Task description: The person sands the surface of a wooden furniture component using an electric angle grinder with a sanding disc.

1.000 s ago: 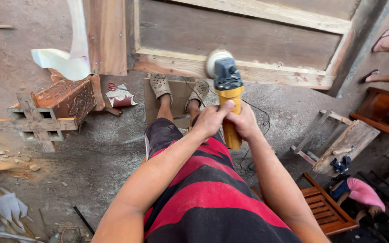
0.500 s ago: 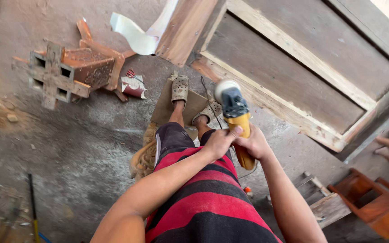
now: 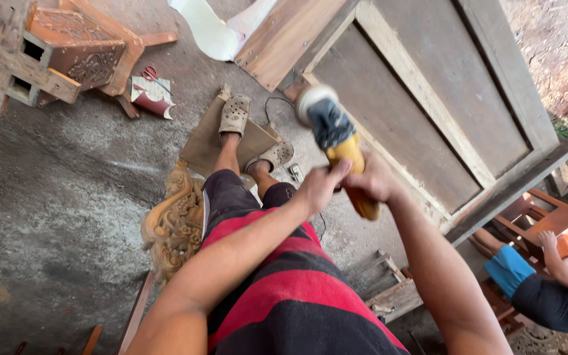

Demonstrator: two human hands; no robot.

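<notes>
Angle grinder [image 3: 338,146] swung up-right, both hands [image 3: 346,184] still gripping it

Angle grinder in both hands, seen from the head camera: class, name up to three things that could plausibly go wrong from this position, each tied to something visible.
1. The angle grinder is gripped by the bare left hand and right hand; a slip might bring fingers near the disc.
2. Its disc end hangs above the open clogs, so the feet could be hurt.
3. Another person sits close at the right, within possible reach of debris.
</notes>
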